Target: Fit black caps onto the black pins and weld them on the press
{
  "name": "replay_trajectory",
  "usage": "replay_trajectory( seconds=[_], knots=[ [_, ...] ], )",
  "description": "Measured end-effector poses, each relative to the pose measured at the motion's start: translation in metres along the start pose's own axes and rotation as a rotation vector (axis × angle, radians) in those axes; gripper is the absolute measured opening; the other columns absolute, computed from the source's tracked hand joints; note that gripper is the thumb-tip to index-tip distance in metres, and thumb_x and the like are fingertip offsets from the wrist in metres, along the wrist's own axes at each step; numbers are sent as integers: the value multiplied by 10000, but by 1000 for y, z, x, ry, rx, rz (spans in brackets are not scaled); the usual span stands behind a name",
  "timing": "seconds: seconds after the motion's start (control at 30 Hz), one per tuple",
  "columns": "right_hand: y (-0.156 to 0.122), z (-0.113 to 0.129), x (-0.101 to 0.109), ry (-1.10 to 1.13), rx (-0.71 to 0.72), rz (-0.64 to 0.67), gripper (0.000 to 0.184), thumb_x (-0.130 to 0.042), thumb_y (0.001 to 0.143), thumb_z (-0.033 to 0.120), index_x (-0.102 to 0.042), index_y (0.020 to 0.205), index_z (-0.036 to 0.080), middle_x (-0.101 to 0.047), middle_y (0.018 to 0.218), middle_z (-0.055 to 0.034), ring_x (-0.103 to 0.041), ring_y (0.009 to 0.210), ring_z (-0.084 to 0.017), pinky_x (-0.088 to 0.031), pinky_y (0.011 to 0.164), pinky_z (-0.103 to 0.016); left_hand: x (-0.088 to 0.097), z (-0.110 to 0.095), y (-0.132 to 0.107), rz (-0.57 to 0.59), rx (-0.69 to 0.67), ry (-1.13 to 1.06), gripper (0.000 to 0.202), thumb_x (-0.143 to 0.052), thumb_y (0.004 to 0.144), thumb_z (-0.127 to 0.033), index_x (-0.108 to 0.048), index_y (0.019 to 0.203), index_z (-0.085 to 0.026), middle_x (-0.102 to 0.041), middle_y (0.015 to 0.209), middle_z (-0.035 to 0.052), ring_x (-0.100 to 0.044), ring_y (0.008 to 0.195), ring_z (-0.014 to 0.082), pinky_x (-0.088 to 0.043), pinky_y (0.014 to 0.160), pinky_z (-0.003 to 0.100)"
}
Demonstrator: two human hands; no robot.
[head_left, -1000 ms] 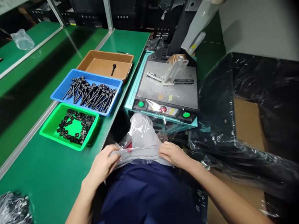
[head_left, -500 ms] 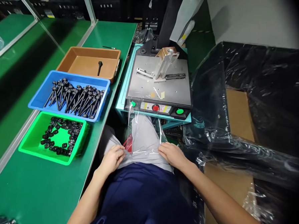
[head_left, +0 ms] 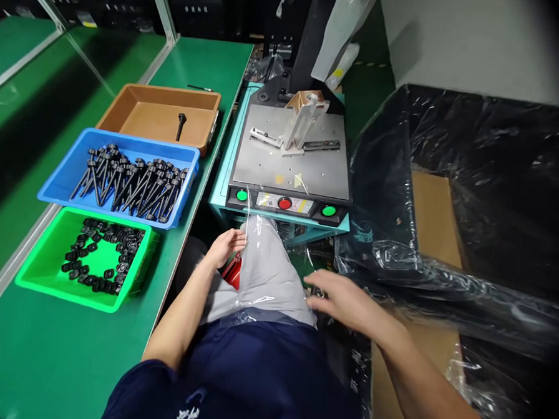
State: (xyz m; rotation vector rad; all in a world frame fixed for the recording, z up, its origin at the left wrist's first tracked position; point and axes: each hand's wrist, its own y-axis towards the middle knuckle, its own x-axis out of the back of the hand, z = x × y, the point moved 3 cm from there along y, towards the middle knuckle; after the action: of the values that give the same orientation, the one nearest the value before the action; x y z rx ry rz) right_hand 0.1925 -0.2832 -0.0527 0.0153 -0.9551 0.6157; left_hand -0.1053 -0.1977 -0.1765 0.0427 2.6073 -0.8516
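A clear plastic bag or sheet (head_left: pixel 260 258) lies over my lap, reaching from the front of the press machine (head_left: pixel 291 172) back to my waist. At its left edge is my left hand (head_left: pixel 225 247), fingers stretched out and lying against the plastic. On the right side, my right hand (head_left: pixel 338 297) is open, thumb and fingers apart, close to the plastic's right edge; I cannot tell whether it touches. A metal fixture (head_left: pixel 302 126) stands on the machine's plate, above green buttons and a red button (head_left: pixel 285 203).
On the green table (head_left: pixel 66 348) to my left stand a green bin (head_left: pixel 36 278) of small black parts, a blue bin (head_left: pixel 58 179) of black knob-headed bolts and a brown tray (head_left: pixel 144 118) with one bolt. Plastic-lined boxes (head_left: pixel 382 208) stand at right.
My left hand has moved forward along the plastic and its fingers have straightened. My right hand has opened from its grip on the plastic and shifted slightly right. The plastic lies further back toward my waist.
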Motion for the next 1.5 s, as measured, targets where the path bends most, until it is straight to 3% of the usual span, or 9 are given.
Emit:
replay_trajectory(
  seconds=[0.13,0.2,0.33,0.43,0.53,0.77,1.07,1.3,1.5],
  knots=[
    [64,-20,53,-7,-120,-610,249,-501,931,360,-677,1020,209,-686,1007,-91,-642,920,-251,-493,866,-374,-44,1,45,163,131,-259,391,-451,975,-419,-629,1062,-83,-712,1056,192,-722,901,241,-558,836,359],
    [101,-36,67,-3,-200,-781,295,-482,911,321,-664,1082,164,-675,1036,-127,-636,930,-262,-491,884,-393,-59,-1,53,249,174,-326,429,-431,976,-454,-619,1093,-87,-705,1101,195,-719,944,256,-556,858,376],
    [161,-62,73,-46,-391,-822,401,-597,813,382,-668,1127,143,-640,1126,-172,-582,1029,-330,-453,927,-467,-75,-5,57,371,251,-328,497,-408,968,-520,-609,1143,-100,-699,1139,192,-717,962,283,-560,851,419],
    [180,-71,72,49,-450,-801,267,-599,801,389,-714,906,172,-662,1000,-139,-597,964,-307,-448,917,-450,-80,-10,56,417,253,-340,503,-393,971,-531,-597,1189,-126,-700,1150,179,-714,982,289,-563,827,412],
    [177,-70,75,261,-418,-820,235,-593,801,390,-682,755,177,-680,822,-93,-624,854,-273,-466,871,-422,-82,-17,51,481,230,-363,495,-410,970,-524,-579,1240,-145,-692,1180,179,-708,1010,286,-562,806,382],
    [137,-25,110,776,-41,-801,325,-702,779,503,-655,833,186,-729,831,-62,-685,811,-210,-546,786,-363,-91,-50,27,615,81,-368,436,-474,960,-443,-580,1278,-165,-654,1273,166,-675,1095,261,-553,814,322],
    [105,32,149,1002,193,-728,381,-806,719,506,-588,752,196,-608,646,23,-621,581,-138,-554,588,-281,-103,-93,19,863,28,-169,530,-526,896,-499,-589,1301,-163,-637,1293,191,-692,1002,267,-518,853,376],
    [96,47,155,1076,223,-631,405,-829,697,501,-558,744,204,-530,608,48,-569,547,-120,-508,526,-250,-137,-118,7,1024,68,27,504,-518,874,-395,-600,1278,-106,-647,1264,224,-665,1085,319,-479,930,447],
    [86,50,161,1078,232,-637,411,-823,693,515,-546,734,214,-489,584,56,-522,535,-119,-485,529,-263,-161,-131,-10,1194,82,-60,535,-615,708,-279,-639,1222,-130,-698,1165,202,-648,1108,377,-434,981,550]
  ],
)
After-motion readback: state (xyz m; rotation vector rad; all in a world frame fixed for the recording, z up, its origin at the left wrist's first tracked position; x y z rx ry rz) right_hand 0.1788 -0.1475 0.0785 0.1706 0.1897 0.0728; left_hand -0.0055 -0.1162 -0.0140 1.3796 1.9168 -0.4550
